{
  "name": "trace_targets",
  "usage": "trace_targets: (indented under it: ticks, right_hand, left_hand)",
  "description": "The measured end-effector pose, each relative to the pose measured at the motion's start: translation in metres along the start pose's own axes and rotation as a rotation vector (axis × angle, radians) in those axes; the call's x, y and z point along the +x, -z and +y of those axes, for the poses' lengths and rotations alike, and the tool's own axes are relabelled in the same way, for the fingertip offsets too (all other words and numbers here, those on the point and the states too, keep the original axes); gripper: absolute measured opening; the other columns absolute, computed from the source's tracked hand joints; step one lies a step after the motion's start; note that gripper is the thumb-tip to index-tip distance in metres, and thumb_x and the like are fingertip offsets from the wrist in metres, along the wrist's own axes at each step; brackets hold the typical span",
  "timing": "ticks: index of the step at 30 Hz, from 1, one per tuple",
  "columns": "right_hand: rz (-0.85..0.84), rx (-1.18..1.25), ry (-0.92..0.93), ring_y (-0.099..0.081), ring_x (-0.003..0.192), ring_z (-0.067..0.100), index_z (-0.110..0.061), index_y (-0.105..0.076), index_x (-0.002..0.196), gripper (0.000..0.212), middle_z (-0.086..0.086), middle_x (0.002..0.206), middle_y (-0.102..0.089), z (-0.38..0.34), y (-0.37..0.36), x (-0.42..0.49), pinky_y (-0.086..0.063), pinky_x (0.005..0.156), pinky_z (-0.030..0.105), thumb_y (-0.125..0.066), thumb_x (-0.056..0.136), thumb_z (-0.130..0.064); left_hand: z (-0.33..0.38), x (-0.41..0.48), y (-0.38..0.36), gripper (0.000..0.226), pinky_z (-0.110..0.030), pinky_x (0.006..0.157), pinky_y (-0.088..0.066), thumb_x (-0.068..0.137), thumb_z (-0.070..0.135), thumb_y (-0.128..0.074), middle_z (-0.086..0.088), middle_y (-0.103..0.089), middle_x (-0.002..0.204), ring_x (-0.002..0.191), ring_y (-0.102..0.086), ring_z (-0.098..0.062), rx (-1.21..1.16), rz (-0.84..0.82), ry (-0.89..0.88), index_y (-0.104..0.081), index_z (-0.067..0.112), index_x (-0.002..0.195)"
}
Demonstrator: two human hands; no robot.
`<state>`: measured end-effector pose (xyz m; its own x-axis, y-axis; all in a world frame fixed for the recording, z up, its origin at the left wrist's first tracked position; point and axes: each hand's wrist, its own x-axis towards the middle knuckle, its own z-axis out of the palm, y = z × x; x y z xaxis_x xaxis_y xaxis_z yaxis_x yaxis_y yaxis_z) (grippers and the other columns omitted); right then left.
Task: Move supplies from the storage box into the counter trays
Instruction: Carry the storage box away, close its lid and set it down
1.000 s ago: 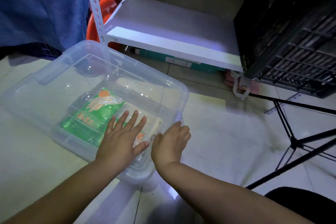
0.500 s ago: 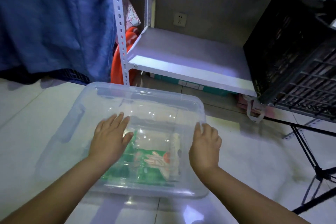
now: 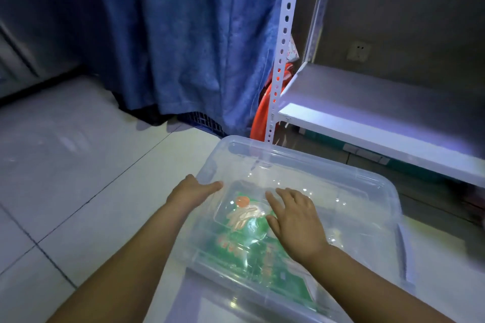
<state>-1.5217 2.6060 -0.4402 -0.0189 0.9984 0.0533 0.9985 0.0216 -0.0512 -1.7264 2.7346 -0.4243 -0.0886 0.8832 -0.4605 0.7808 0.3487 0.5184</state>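
A clear plastic storage box (image 3: pixel 367 191) with its lid on lies on the tiled floor at the lower right. Through the lid I see a green packet (image 3: pixel 246 241) with an orange dot and a printed hand. My left hand (image 3: pixel 193 194) rests at the box's left edge, thumb stretched along the lid, fingers hidden over the side. My right hand (image 3: pixel 294 220) lies flat on top of the lid, fingers spread, above the packet.
A white metal shelf unit (image 3: pixel 367 123) stands right behind the box, its lower shelf bare. A blue curtain (image 3: pixel 170 47) hangs at the back left, with something orange (image 3: pixel 259 113) beside the shelf post. Pale floor tiles spread to the left.
The view swung left and the box now sits lower right. My left hand moved from the lid top to the left edge; my right hand moved from the right edge onto the lid.
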Motion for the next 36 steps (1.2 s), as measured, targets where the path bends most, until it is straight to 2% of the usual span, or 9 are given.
trace_targets:
  ticks: [4,8,13,17,22,25,28,32,36]
  right_hand:
    - [0.129,-0.049,-0.017,-0.066,0.101,0.026,-0.02,-0.066,0.116,0.048,0.005,0.112,-0.07,-0.003,-0.003,-0.004,-0.054,0.083,0.04,-0.076,0.073,-0.038]
    - [0.166,-0.056,0.001,-0.066,0.101,0.03,-0.016,-0.066,0.117,0.048,0.008,0.111,-0.07,-0.002,-0.008,0.0,-0.053,0.084,0.043,-0.076,0.073,-0.034]
    - [0.135,-0.048,-0.01,-0.062,0.109,0.03,-0.016,-0.061,0.123,0.046,0.009,0.119,-0.066,-0.003,-0.01,-0.001,-0.05,0.09,0.044,-0.068,0.082,-0.033]
    - [0.109,-0.029,-0.016,-0.057,0.115,0.03,-0.017,-0.056,0.128,0.045,0.009,0.125,-0.063,-0.003,-0.011,-0.005,-0.046,0.096,0.043,-0.061,0.087,-0.035]
    - [-0.004,0.05,0.029,-0.034,0.132,0.028,-0.024,-0.033,0.143,0.048,0.005,0.145,-0.041,0.006,-0.007,-0.001,-0.025,0.108,0.041,-0.036,0.098,-0.041]
    - [-0.008,0.032,0.091,-0.037,0.127,0.026,-0.024,-0.036,0.14,0.046,0.005,0.143,-0.042,0.037,0.006,0.008,-0.029,0.104,0.04,-0.036,0.098,-0.041]
    - [0.031,-0.016,-0.013,-0.043,0.121,0.028,-0.017,-0.044,0.132,0.039,0.009,0.137,-0.047,0.084,0.019,0.02,-0.035,0.1,0.039,-0.04,0.098,-0.034]
    - [-0.007,-0.129,-0.069,-0.049,0.105,0.026,-0.015,-0.048,0.123,0.032,0.009,0.12,-0.055,0.133,0.032,0.031,-0.04,0.092,0.037,-0.034,0.099,-0.029]
    - [-0.157,-0.154,-0.135,-0.051,0.107,0.029,-0.014,-0.036,0.134,0.037,0.012,0.122,-0.053,0.159,0.041,0.029,-0.042,0.093,0.039,-0.031,0.1,-0.027]
  left_hand:
    - [-0.006,0.01,0.016,0.075,-0.03,0.054,-0.041,0.065,0.052,-0.076,-0.007,-0.056,0.083,0.07,-0.057,-0.022,-0.245,-0.171,0.123,-0.052,0.0,0.113]
    - [-0.007,0.007,0.0,0.061,-0.038,0.082,-0.048,0.068,0.056,-0.069,-0.011,-0.055,0.105,0.099,-0.056,-0.031,0.093,0.251,-0.075,-0.06,0.007,0.103]
    - [-0.012,-0.002,-0.006,0.036,-0.037,0.067,-0.043,0.083,0.04,-0.063,-0.008,-0.047,0.084,0.089,-0.055,-0.033,0.07,0.423,-0.244,-0.064,0.003,0.081]
    - [-0.01,-0.009,-0.009,0.031,-0.034,0.062,-0.038,0.087,0.031,-0.061,-0.014,-0.055,0.087,0.088,-0.054,-0.032,0.119,0.521,-0.338,-0.066,0.0,0.086]
    - [-0.004,-0.027,-0.008,0.029,-0.037,0.07,-0.045,0.09,0.025,-0.057,-0.019,-0.06,0.101,0.093,-0.054,-0.031,0.213,0.519,-0.352,-0.064,0.001,0.106]
    - [-0.013,-0.057,-0.011,0.033,-0.035,0.084,-0.041,0.09,0.018,-0.054,-0.014,-0.058,0.114,0.102,-0.052,-0.028,0.385,0.491,-0.409,-0.055,0.008,0.121]
    - [-0.034,-0.105,-0.03,0.042,-0.033,0.095,-0.036,0.082,0.016,-0.061,-0.006,-0.055,0.122,0.113,-0.046,-0.026,0.354,0.416,-0.476,-0.056,0.016,0.123]
    - [-0.055,-0.163,-0.057,0.053,-0.037,0.095,-0.032,0.065,0.02,-0.078,-0.017,-0.051,0.117,0.114,-0.04,-0.035,0.007,0.345,-0.088,-0.059,0.012,0.114]
    - [-0.045,-0.18,-0.073,0.071,-0.042,0.094,-0.038,0.055,0.02,-0.082,-0.032,-0.05,0.119,0.112,-0.046,-0.039,-0.425,0.198,0.272,-0.053,-0.014,0.11]
